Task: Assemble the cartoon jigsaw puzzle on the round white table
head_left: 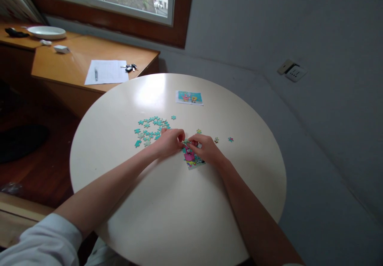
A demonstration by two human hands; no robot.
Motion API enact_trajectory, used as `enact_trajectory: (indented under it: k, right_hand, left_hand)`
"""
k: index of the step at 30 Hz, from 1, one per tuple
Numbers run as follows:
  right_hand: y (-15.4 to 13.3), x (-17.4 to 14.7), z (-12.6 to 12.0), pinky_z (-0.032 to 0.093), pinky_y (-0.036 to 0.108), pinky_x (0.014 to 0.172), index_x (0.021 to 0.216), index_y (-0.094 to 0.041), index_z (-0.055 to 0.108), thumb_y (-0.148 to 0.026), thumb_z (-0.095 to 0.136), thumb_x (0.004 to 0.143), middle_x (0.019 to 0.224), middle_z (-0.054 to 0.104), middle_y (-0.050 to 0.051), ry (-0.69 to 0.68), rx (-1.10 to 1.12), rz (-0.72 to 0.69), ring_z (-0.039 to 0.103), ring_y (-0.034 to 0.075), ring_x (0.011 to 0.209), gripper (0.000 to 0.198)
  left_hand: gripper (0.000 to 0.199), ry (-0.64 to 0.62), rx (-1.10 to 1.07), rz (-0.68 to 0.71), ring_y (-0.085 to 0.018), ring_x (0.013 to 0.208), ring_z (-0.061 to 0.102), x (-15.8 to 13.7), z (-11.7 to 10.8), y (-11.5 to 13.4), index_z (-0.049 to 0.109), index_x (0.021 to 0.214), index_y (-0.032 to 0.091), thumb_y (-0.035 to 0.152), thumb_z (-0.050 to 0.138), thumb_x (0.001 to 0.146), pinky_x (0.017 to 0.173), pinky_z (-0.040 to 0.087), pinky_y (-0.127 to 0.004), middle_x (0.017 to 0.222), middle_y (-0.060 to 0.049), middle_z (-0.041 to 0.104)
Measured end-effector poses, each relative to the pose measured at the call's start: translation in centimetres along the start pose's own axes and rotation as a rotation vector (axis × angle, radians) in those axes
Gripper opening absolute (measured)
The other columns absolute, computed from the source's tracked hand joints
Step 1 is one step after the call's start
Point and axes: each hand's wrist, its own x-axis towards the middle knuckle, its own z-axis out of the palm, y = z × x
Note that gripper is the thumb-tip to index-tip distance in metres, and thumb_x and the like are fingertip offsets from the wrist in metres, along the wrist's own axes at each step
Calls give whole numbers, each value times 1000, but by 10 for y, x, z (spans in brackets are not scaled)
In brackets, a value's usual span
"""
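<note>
My left hand [173, 141] and my right hand [206, 147] come together over a round white table, fingers pinched. Between their fingertips is a small greenish jigsaw puzzle piece [186, 141]; whether it is one piece or two joined is too small to tell. Just below lies a joined section of jigsaw puzzle [190, 157] with a pink cartoon figure, its right side partly covered by my right hand. Left of my left hand, many loose turquoise puzzle pieces [147, 125] are spread in a rough ring. A yellowish piece [199, 131] lies just beyond my right hand.
A picture card [189, 98] lies toward the far side of the white table [167, 218]. Loose pieces [230, 139] sit to the right. A wooden desk [80, 50] behind holds paper [107, 72], keys [130, 68] and a white plate [46, 32]. A wall borders the right.
</note>
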Motion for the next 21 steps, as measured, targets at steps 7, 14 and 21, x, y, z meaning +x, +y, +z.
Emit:
enact_trajectory:
  k: [7, 14, 21]
  right_hand:
    - [1, -1, -5, 41, 24, 61, 78, -19, 62, -28, 53, 82, 63, 59, 0, 152, 17, 79, 51, 12, 58, 14]
    - [7, -2, -8, 39, 24, 56, 79, -21, 56, -33, 49, 83, 56, 51, -3, 295, 68, 186, 48, 12, 53, 15]
    - [14, -2, -6, 35, 24, 54, 72, -21, 49, -36, 47, 82, 54, 46, -4, 343, 127, 240, 43, 11, 51, 19]
  left_hand:
    - [4, 75, 88, 65, -21, 83, 60, -1, -2, -2, 59, 81, 18, 20, 56, 78, 85, 31, -39, 85, -4, 66]
    - [18, 387, 267, -210, -26, 91, 60, 2, -52, -25, 63, 83, 17, 18, 45, 84, 89, 30, -43, 91, -10, 68]
    - [17, 392, 98, -526, -29, 90, 61, 4, -84, -96, 69, 80, 17, 28, 56, 76, 87, 36, -45, 88, -10, 70]
